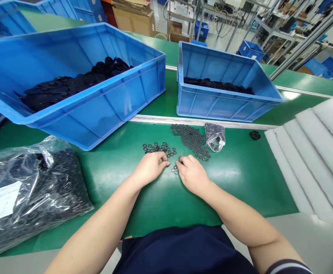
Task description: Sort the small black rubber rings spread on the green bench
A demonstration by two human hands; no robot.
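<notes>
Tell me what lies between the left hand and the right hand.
A few small rings, nearer the right hand, in the head view.

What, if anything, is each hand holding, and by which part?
Small dark pieces show at the fingertips of the left hand and right hand; whether they are pinched, and by which part, is too small to tell.

Green tabletop (pixel 240 163); on it dark rings (pixel 189 139); one large clear bag (pixel 52 186); one small bag (pixel 214 133)
</notes>
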